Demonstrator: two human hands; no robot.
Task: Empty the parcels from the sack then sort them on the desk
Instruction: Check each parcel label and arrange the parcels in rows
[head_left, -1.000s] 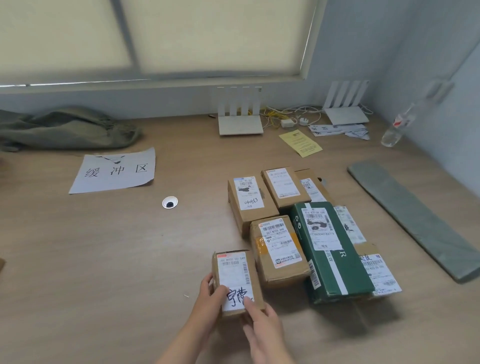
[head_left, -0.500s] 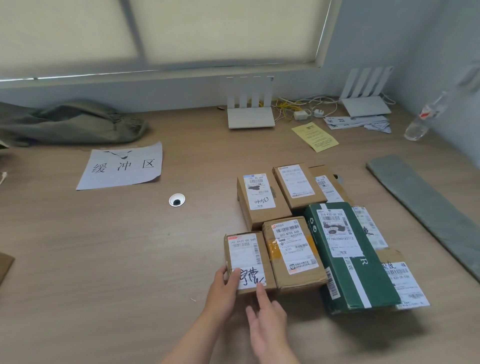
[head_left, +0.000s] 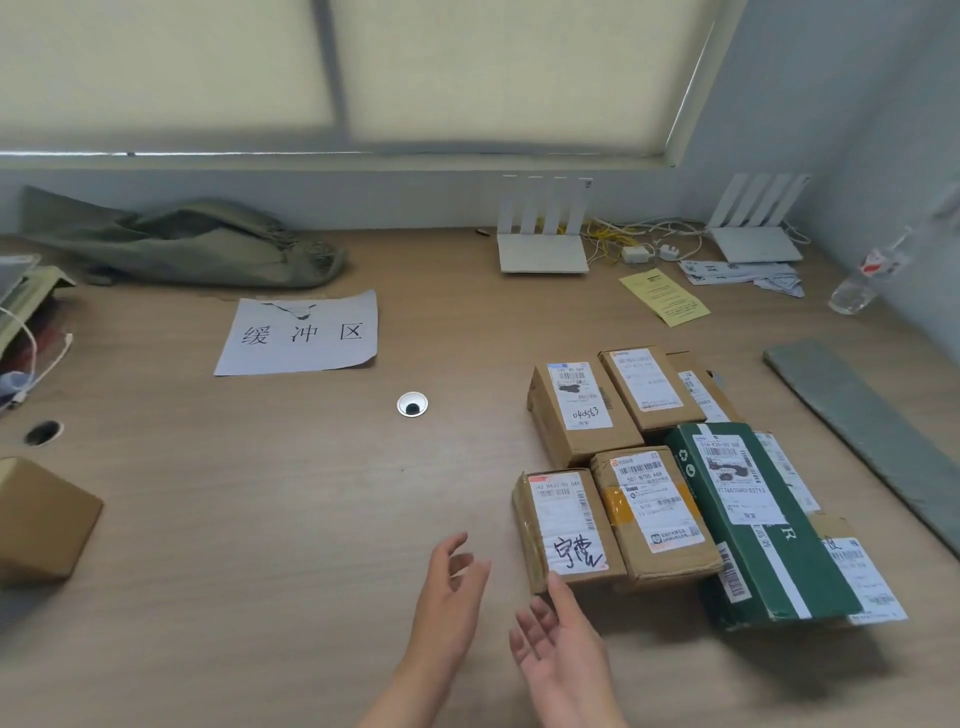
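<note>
Several labelled cardboard parcels lie packed together on the wooden desk (head_left: 291, 519) at the right, beside a long green box (head_left: 753, 525). The nearest small parcel (head_left: 569, 527) bears handwritten characters and rests flat at the cluster's front left corner. My left hand (head_left: 449, 587) hovers open to its left, holding nothing. My right hand (head_left: 558, 644) is open just in front of the parcel, one fingertip close to its near edge. The limp olive sack (head_left: 197, 244) lies at the back left. One more cardboard box (head_left: 41, 525) sits at the left edge.
A paper sign (head_left: 301, 335) with characters lies mid-left, a cable grommet (head_left: 412, 404) beside it. Two white routers (head_left: 543, 252), cables, a yellow leaflet (head_left: 665, 297) and a plastic bottle (head_left: 857, 286) line the back. A grey strip (head_left: 862, 431) runs along the right.
Both hands slid the handwritten parcel against the cluster, then let go and drew back. The view has swung left, showing the box at the left edge.
</note>
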